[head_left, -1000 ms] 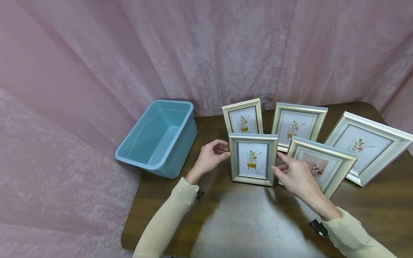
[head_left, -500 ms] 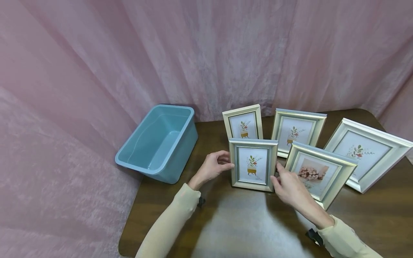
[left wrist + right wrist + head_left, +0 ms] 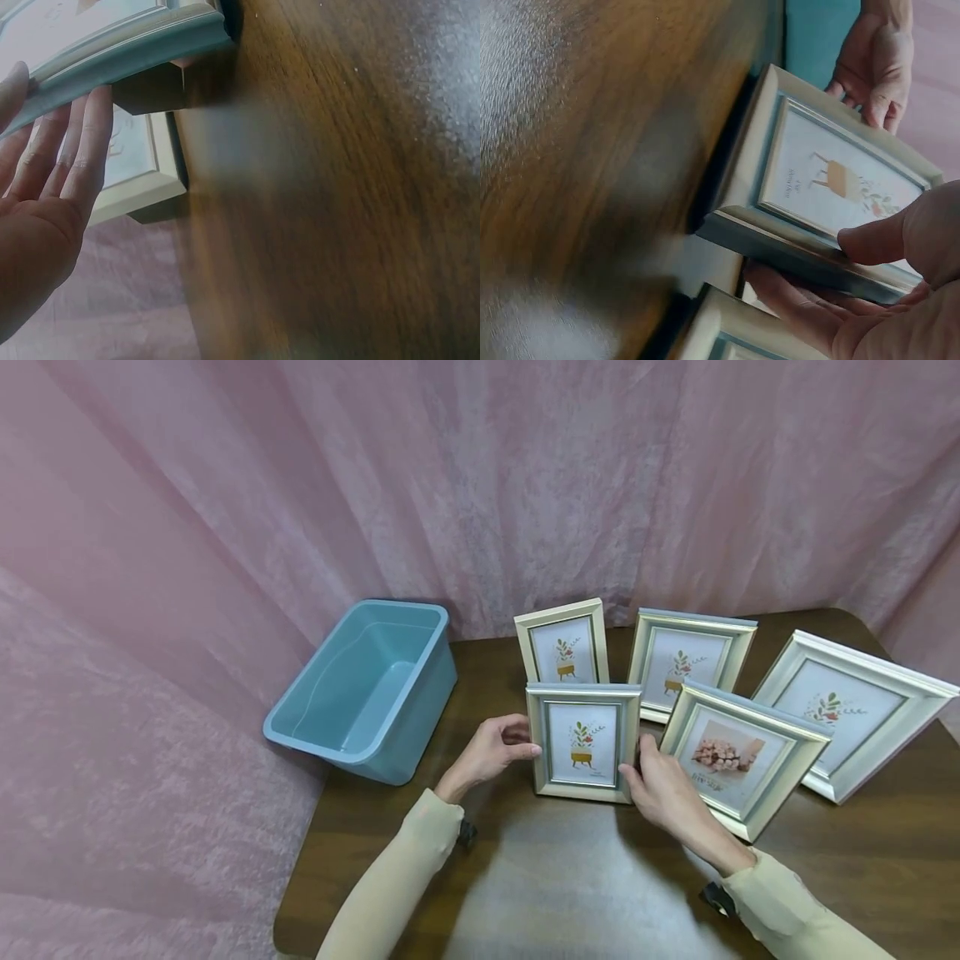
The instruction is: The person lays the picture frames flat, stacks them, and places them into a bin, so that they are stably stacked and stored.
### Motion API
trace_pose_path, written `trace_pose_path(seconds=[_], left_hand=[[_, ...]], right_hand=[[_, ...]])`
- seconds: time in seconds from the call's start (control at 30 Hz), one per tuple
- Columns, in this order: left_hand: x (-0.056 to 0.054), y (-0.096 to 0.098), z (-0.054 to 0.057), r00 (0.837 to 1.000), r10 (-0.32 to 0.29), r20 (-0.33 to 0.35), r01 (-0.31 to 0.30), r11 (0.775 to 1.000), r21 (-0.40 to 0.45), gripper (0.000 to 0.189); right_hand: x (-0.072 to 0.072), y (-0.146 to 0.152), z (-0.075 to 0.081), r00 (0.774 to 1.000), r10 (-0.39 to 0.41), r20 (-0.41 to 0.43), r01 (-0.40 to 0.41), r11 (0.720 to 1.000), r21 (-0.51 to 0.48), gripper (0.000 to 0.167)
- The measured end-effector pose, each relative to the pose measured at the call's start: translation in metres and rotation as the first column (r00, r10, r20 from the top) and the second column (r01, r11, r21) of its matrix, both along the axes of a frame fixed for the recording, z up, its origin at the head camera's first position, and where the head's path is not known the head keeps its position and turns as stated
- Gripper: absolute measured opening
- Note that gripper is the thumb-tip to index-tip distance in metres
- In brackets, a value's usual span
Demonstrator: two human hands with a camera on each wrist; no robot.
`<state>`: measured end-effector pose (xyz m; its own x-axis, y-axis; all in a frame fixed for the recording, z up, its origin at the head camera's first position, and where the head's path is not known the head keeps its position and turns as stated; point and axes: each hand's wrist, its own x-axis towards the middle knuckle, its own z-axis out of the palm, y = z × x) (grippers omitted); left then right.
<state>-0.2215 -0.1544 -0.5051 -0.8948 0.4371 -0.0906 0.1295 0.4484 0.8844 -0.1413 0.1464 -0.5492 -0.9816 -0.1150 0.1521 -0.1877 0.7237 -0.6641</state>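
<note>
A small picture frame (image 3: pixel 583 743) with a pale gold border stands upright on the table, showing a potted-plant print. My left hand (image 3: pixel 487 752) grips its left edge, thumb at the front and fingers behind. On the opposite edge my right hand (image 3: pixel 667 789) holds it the same way. In the left wrist view, the left hand (image 3: pixel 49 202) has its fingers against the frame's blue-grey side. The right wrist view shows the right thumb (image 3: pixel 877 238) over the front border. Close to the right hand leans a frame with a pink flower photo (image 3: pixel 731 764).
Behind stand a cream frame (image 3: pixel 564 647) and a gold frame (image 3: pixel 684 662), both with plant prints. A larger white frame (image 3: pixel 843 706) is at the far right. On the left sits a blue plastic bin (image 3: pixel 360 689). A pink curtain (image 3: pixel 480 485) hangs behind the table (image 3: pixel 570 893).
Both hands have closed in on the front frame, the thumbs coming onto its front border. The frame has shifted slightly left. The head view has tilted a little.
</note>
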Motion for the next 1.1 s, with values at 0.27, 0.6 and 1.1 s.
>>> trace_pose_path(seconds=[0.27, 0.6, 1.1], left_hand=[[0.016, -0.004, -0.005, 0.999, 0.026, 0.033, -0.027, 0.999, 0.034, 0.052], [0.009, 0.005, -0.001, 0.988, -0.138, 0.069, 0.121, 0.971, 0.204, 0.078], [0.011, 0.015, -0.005, 0.997, 0.071, -0.021, -0.067, 0.983, 0.171, 0.035]], right_hand=[[0.014, -0.013, 0.033, 0.983, 0.010, 0.182, 0.001, 0.998, -0.061, 0.052], [0.000, -0.005, 0.037, 0.995, 0.044, 0.091, -0.034, 0.994, -0.106, 0.042], [-0.005, -0.008, 0.042, 0.986, 0.059, 0.157, -0.037, 0.990, -0.134, 0.044]])
